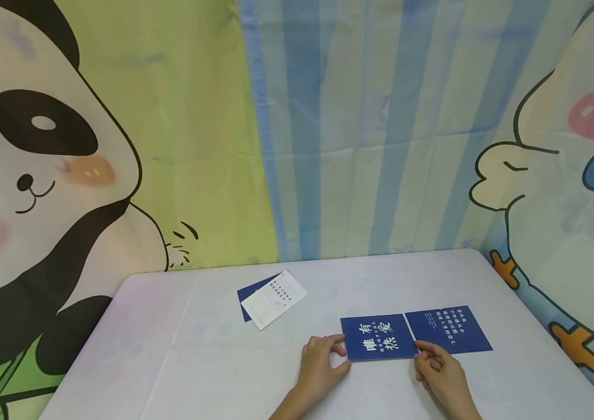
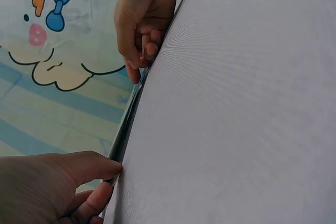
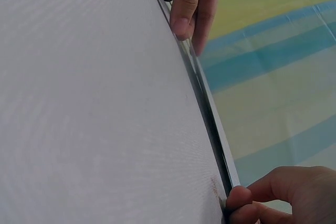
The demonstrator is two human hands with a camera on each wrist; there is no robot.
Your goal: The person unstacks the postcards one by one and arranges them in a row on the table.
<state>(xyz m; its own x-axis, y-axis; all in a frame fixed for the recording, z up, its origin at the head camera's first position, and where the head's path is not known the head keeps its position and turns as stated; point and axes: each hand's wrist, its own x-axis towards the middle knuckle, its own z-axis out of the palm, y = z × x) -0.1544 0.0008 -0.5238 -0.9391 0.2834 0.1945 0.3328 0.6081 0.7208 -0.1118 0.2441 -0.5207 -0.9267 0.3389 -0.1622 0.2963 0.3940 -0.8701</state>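
Observation:
In the head view a dark blue card (image 1: 354, 339) printed with large white characters lies before me. My left hand (image 1: 319, 366) holds it at its left edge, index finger and thumb touching the edge and the near corner. At its lower right corner my right hand (image 1: 445, 376) pinches with thumb and index finger. Beside it on the right lies a second blue card (image 1: 467, 335) with smaller white text, a narrow white strip between the two. Both wrist views look along the card edge (image 3: 214, 129), seen almost edge-on, so its printed face is hidden there.
Further back on the white table (image 1: 213, 373), a white card (image 1: 274, 299) with dark print overlaps another blue card (image 1: 246, 294). A patterned curtain (image 1: 349, 146) hangs behind the table, with a cartoon panda (image 1: 66, 192) on the left and another cartoon figure on the right.

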